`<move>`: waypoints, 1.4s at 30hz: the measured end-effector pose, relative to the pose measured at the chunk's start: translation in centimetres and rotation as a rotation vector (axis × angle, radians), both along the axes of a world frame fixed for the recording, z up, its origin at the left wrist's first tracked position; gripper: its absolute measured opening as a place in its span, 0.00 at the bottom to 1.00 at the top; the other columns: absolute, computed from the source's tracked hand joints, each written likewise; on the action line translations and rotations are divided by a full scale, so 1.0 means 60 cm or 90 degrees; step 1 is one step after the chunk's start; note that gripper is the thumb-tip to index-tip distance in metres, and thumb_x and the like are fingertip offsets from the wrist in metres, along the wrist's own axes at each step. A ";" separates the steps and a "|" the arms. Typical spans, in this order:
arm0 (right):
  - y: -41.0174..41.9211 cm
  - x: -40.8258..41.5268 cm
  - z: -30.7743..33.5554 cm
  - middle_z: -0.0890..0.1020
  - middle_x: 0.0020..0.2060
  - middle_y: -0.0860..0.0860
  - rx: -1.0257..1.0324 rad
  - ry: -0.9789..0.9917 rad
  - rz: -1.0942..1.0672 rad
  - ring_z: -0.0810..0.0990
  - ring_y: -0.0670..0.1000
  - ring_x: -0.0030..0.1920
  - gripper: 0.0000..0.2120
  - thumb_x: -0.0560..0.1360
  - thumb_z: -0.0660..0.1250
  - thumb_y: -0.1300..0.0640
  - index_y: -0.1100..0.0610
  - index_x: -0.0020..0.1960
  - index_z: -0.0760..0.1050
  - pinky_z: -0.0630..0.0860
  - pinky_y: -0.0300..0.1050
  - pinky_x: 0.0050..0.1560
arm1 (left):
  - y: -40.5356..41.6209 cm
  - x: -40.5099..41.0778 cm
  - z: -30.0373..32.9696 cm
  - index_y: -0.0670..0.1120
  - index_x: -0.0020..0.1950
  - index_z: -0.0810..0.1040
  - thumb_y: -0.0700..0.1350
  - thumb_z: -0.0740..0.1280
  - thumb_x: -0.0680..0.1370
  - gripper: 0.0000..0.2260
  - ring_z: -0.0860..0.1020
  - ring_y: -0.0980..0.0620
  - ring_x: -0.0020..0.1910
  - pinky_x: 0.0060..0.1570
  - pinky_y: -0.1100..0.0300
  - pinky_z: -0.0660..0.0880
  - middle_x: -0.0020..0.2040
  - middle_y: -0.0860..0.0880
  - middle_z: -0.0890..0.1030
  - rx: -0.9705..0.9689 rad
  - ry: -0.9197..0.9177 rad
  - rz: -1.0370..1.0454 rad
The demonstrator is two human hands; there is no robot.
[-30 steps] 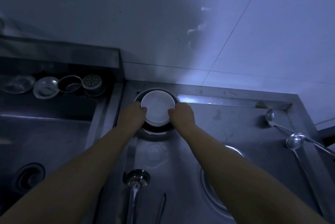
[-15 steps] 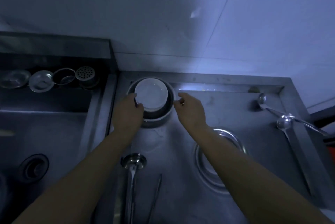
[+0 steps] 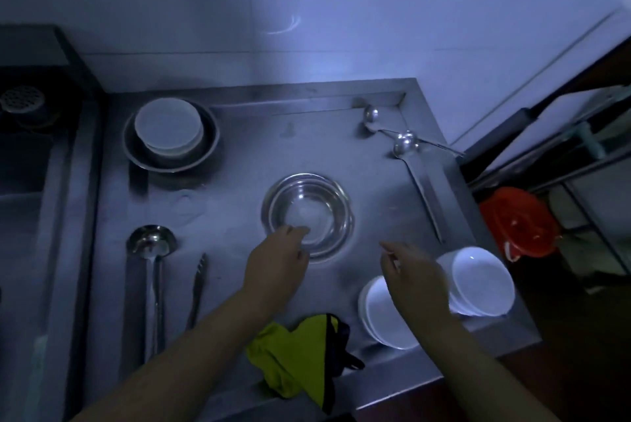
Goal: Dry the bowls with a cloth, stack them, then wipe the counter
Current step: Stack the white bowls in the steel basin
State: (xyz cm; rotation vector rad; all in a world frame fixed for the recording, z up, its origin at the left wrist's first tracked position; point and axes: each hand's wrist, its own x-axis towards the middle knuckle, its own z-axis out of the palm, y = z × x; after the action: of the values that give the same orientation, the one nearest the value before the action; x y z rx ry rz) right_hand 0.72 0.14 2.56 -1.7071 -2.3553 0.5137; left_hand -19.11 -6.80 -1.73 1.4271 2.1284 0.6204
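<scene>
Right now the steel bowl (image 3: 307,213) sits mid-counter (image 3: 239,155), directly ahead of the left hand (image 3: 278,259), whose loosely curled fingertips reach its near rim; whether they touch it I cannot tell. Further off to the bowl's right, the right hand (image 3: 411,273) hovers with fingers relaxed, holding nothing, above the white bowls (image 3: 478,280). Nearest the front edge lies the yellow cloth (image 3: 297,351), between both forearms.

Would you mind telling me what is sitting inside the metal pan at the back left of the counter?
A white bowl sits upside down inside the metal pan. Whether anything lies beneath the bowl cannot be seen, since it covers the pan's middle.
</scene>
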 end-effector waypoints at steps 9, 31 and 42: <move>-0.059 0.171 -0.053 0.79 0.55 0.53 -0.078 -0.167 0.026 0.80 0.55 0.51 0.17 0.73 0.70 0.58 0.57 0.61 0.74 0.77 0.48 0.48 | -0.003 0.192 -0.032 0.48 0.67 0.70 0.51 0.62 0.78 0.18 0.73 0.47 0.61 0.57 0.57 0.67 0.61 0.47 0.75 -0.165 -0.089 -0.115; 0.029 -0.123 -0.036 0.79 0.38 0.54 -0.096 0.132 0.055 0.76 0.54 0.38 0.13 0.72 0.62 0.63 0.56 0.55 0.76 0.67 0.44 0.36 | 0.010 -0.054 0.019 0.44 0.43 0.78 0.45 0.63 0.74 0.06 0.77 0.48 0.39 0.34 0.57 0.68 0.40 0.47 0.79 -0.002 -0.085 0.159; 0.108 -0.528 -0.004 0.80 0.46 0.60 -0.060 0.205 0.211 0.77 0.61 0.45 0.14 0.75 0.61 0.61 0.59 0.60 0.72 0.72 0.49 0.43 | 0.045 -0.431 0.073 0.38 0.43 0.77 0.43 0.62 0.76 0.09 0.76 0.41 0.42 0.40 0.52 0.70 0.40 0.39 0.79 0.057 0.020 0.277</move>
State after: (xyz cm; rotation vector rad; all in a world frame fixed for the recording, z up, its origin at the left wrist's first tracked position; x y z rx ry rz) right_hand -30.96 6.62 2.32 -1.1579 -2.4071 0.8924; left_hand -44.95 -4.08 2.66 1.0215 2.4843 0.8650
